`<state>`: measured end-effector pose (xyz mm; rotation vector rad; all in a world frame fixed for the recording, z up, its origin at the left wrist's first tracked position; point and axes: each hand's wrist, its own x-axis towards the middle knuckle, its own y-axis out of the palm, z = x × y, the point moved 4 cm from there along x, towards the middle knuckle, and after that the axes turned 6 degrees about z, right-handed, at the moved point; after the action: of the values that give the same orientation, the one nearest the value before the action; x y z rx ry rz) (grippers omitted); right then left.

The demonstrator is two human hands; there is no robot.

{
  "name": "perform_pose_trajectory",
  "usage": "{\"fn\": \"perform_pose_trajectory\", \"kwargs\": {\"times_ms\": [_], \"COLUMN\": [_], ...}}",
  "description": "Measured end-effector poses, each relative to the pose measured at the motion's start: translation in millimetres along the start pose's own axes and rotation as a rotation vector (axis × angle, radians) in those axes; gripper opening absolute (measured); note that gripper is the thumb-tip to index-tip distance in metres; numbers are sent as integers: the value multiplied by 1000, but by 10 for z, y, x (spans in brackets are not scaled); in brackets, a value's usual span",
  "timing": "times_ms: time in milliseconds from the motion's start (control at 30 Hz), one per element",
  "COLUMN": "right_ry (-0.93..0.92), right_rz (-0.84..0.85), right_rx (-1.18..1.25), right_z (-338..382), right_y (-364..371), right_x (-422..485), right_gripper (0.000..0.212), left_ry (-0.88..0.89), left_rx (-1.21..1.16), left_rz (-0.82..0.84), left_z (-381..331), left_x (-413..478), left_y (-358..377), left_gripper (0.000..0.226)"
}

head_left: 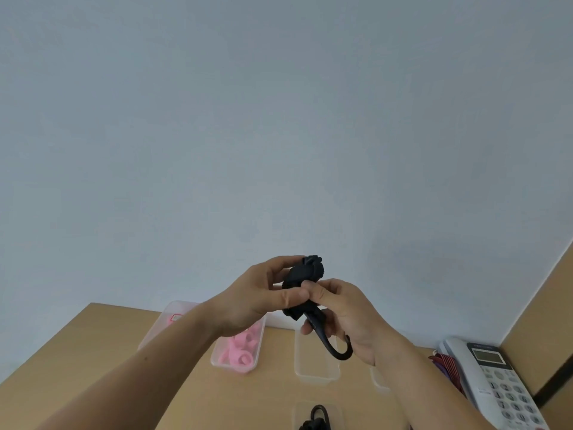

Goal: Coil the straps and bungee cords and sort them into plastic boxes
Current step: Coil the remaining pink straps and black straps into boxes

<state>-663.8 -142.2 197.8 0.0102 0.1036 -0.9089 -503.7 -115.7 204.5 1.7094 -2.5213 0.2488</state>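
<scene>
Coiling black bungee cord bundle [305,274] mid-air above table: L hand [263,293] grips coil, R hand [344,311] pinches loose tail (hook end dangling). Next, prob.: wrap tail, drop into clear plastic box [316,367].

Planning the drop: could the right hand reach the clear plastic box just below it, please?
Probably yes: the right hand, gripping the black coiled cord, hovers above the clear plastic box, nothing between.
</scene>
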Motion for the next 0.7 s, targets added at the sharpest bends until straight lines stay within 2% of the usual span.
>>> {"fn": "perform_pose_trajectory", "kwargs": {"times_ms": [67, 167, 267, 333, 400, 533, 633, 700], "right_ry": [13, 5, -69, -176, -254, -344, -399, -417], "right_rz": [23, 25, 15, -2, -53, -297, -376, -390], "right_rx": [14, 80, 413, 514, 445, 198, 85, 122], "right_z": [11, 10, 14, 25, 8, -50, -46, -55], "right_y": [-2, -36, -135, -198, -183, -81, -28, -26], "right_x": [-11, 4, -20, -47, -46, 2, 31, 63], "right_gripper": [42, 48, 57, 60, 54, 44, 30, 23], "left_ry": [20, 54, 79, 94, 86, 17, -27, -52], "left_rx": [38, 19, -231, -399, -493, -567, -603, -561], "left_rz": [2, -69, -239, -352, -410, -451, -463, -455], "left_z": [17, 38, 52, 80, 134, 252, 319, 339], "left_x": [-7, 15, 35, 15, -4, 5, 0, -16], "left_y": [17, 18, -114, -228, -267, -169, -139, -141], "left_gripper": [49, 45, 36, 28, 27, 28, 33, 35]}}
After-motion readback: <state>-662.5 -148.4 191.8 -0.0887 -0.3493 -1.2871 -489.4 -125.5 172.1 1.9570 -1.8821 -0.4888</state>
